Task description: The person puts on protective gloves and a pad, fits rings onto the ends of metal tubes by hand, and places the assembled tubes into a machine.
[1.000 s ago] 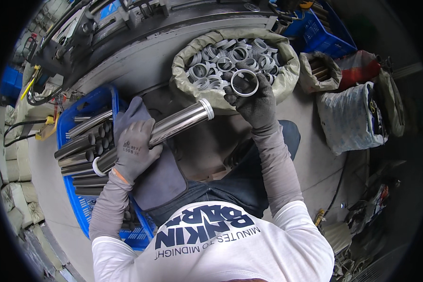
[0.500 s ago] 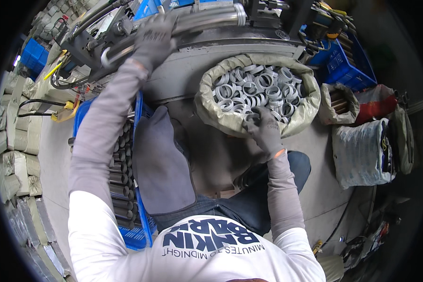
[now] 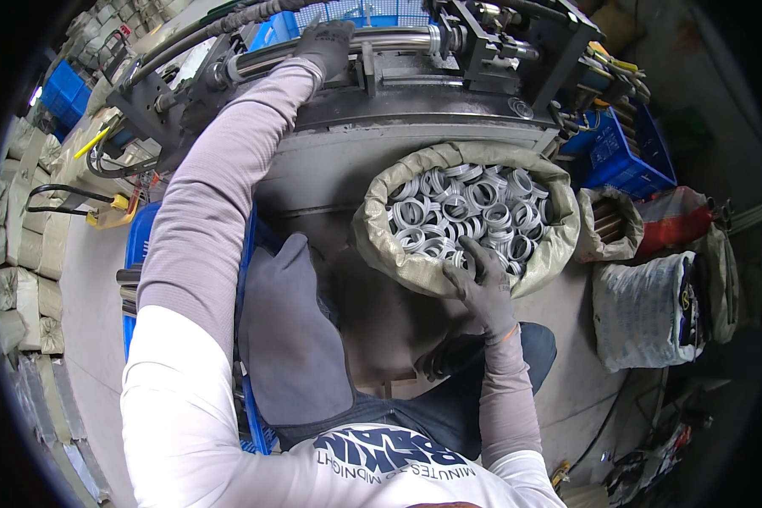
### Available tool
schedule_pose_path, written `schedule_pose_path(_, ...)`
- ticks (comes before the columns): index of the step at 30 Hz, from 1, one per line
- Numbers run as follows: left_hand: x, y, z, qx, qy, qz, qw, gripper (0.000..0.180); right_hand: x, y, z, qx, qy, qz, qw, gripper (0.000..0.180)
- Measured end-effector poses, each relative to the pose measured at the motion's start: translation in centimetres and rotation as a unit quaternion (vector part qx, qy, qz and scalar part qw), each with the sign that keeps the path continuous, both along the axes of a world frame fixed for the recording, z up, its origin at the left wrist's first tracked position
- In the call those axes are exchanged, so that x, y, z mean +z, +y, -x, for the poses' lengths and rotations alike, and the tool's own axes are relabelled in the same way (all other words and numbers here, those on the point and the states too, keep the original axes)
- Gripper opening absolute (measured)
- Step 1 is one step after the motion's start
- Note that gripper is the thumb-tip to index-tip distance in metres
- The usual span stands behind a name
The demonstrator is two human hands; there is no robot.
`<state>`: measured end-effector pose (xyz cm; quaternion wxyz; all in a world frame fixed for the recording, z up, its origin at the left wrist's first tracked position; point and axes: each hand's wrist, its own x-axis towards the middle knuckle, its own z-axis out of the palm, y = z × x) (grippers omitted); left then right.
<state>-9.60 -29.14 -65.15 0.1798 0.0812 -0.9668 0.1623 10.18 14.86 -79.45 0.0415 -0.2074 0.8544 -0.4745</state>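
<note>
My gloved left hand (image 3: 326,49) is closed round a shiny metal tube (image 3: 389,39) that lies lengthwise in the bench machine (image 3: 432,93). A pale ring (image 3: 434,41) sits on the tube's right end, against the machine's right-hand holder (image 3: 459,39). Lower down, my gloved right hand (image 3: 487,296) is at the near rim of a woven sack (image 3: 381,254) full of loose grey rings (image 3: 457,207). Its thumb and fingers are curled about a ring (image 3: 463,262) at the edge of the heap; the fingers partly hide it.
A blue crate (image 3: 144,229) of dark tubes stands by my left leg, partly behind my arm. A grey cloth pad (image 3: 292,339) covers my left thigh. On the right are a blue crate (image 3: 622,161), a small sack of brown tubes (image 3: 608,224) and a white bundle (image 3: 639,313).
My left hand has moved right and away from me, and the tube, blurred and tilted before, now lies in line in the machine. My right hand stays at the sack's near rim.
</note>
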Motion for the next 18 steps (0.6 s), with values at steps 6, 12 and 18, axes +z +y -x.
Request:
schedule_pose_path(6,-0.4,2.6,-13.3,-0.119,0.060,-0.015,0.991,0.062,-0.2,0.1,0.6,0.034,0.006,0.028,0.999,0.054)
schedule_pose_path(12,-4.3,-7.9,-36.9,-0.074,0.075,-0.088,0.991,0.050,0.4,0.3,-0.3,0.041,-0.029,0.173,0.984,0.053)
schedule_pose_path(18,-12.6,-13.7,-61.0,0.102,-0.098,-0.120,0.983,0.052,3.2,-2.3,-2.9,0.057,-0.041,0.221,0.973,0.053)
